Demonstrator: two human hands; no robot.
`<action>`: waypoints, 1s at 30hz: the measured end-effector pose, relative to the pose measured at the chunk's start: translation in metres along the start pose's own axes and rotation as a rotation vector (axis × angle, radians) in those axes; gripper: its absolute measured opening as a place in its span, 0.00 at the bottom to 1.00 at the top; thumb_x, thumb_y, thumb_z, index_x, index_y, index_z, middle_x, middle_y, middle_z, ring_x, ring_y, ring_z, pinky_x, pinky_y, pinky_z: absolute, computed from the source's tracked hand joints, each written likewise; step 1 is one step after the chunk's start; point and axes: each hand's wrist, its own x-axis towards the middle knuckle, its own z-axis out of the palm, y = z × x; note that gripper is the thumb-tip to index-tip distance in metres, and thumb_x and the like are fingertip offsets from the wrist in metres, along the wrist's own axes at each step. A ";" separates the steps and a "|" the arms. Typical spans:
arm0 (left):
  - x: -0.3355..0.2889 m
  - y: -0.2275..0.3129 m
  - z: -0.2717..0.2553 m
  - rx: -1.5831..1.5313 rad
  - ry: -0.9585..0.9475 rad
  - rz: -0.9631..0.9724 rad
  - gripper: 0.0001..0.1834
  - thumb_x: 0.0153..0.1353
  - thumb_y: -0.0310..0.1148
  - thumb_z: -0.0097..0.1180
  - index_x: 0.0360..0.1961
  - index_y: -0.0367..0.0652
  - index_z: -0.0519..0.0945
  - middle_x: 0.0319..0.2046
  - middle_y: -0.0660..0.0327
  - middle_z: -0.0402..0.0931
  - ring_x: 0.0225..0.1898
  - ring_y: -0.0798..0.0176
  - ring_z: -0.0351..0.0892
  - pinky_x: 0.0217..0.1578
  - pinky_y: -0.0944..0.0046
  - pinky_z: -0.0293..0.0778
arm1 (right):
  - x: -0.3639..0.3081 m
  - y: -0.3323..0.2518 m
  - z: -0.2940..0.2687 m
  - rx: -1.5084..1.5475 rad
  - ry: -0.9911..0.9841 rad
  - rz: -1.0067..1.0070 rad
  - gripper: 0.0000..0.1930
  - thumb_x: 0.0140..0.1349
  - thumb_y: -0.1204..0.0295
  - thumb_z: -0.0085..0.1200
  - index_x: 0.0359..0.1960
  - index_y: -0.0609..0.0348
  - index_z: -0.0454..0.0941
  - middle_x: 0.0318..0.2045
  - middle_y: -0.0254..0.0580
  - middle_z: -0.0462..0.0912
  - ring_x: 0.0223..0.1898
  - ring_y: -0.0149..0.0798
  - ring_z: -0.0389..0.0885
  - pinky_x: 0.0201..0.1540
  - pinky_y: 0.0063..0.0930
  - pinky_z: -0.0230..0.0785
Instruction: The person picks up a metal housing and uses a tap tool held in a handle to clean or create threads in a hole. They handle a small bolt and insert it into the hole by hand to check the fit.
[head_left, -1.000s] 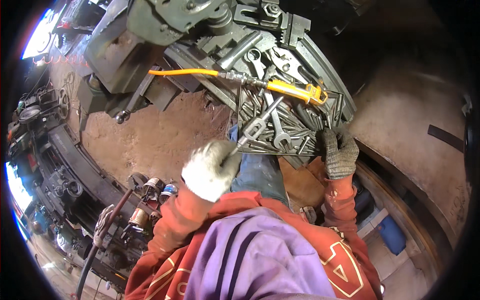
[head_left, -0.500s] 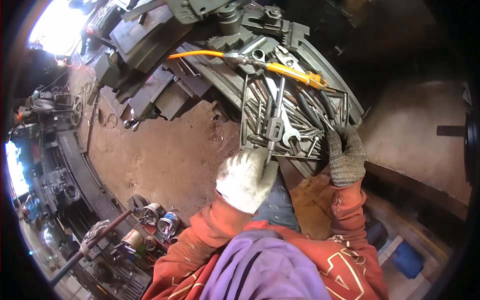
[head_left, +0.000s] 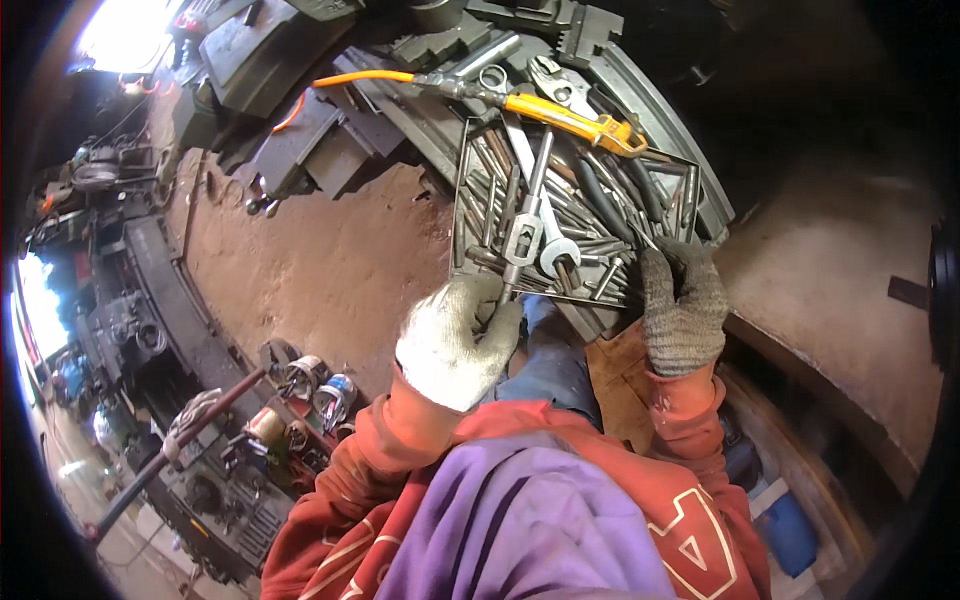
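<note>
My left hand (head_left: 452,345), in a white glove, is closed round the lower end of a steel tap wrench (head_left: 523,238) at the tray's near left corner. The wrench slants up across a shallow metal tray (head_left: 458,205) packed with taps, drill bits and other slim steel pieces. Beside it lies an open-end spanner (head_left: 560,252). My right hand (head_left: 687,315), in a grey knitted glove, is at the tray's near right corner, thumb and fingers bent together near a thin shiny rod; what they grip is partly hidden. Two black handles (head_left: 600,195) lie among the pieces.
A yellow air tool (head_left: 560,115) on an orange hose (head_left: 365,77) lies over the tray's far side, with an adjustable wrench (head_left: 555,85) behind it. Dark machine parts (head_left: 265,65) stand far left. Paint-stained cans (head_left: 333,395) and a blue container (head_left: 788,535) sit lower down.
The tray, tools and both hands have shifted slightly left and up in view, mostly as the view itself moved. The left hand stays on the tap wrench.
</note>
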 end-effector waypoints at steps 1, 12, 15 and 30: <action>-0.001 0.001 0.002 0.027 0.024 0.057 0.09 0.60 0.27 0.71 0.38 0.36 0.83 0.25 0.53 0.83 0.26 0.59 0.84 0.30 0.60 0.77 | 0.001 -0.001 -0.003 0.028 -0.024 0.014 0.11 0.68 0.69 0.63 0.46 0.63 0.85 0.39 0.50 0.87 0.41 0.46 0.87 0.48 0.37 0.78; 0.001 -0.011 0.028 0.281 0.189 0.343 0.14 0.53 0.27 0.73 0.40 0.40 0.82 0.28 0.53 0.80 0.31 0.44 0.81 0.32 0.49 0.75 | 0.016 0.007 -0.016 0.144 -0.189 0.077 0.11 0.67 0.71 0.65 0.47 0.64 0.85 0.37 0.47 0.86 0.37 0.39 0.84 0.45 0.33 0.77; 0.002 -0.008 0.031 0.272 0.237 0.321 0.15 0.52 0.28 0.73 0.40 0.41 0.82 0.29 0.55 0.80 0.31 0.46 0.80 0.33 0.49 0.74 | 0.017 0.012 -0.017 0.226 -0.208 0.119 0.11 0.68 0.72 0.64 0.47 0.65 0.84 0.38 0.45 0.87 0.37 0.36 0.84 0.46 0.32 0.77; -0.072 -0.028 0.007 0.050 0.438 -0.020 0.15 0.61 0.20 0.65 0.50 0.30 0.81 0.32 0.57 0.85 0.33 0.71 0.80 0.36 0.68 0.78 | 0.001 0.000 -0.042 0.406 -0.108 0.053 0.10 0.69 0.73 0.63 0.47 0.66 0.84 0.36 0.39 0.86 0.35 0.30 0.82 0.41 0.28 0.77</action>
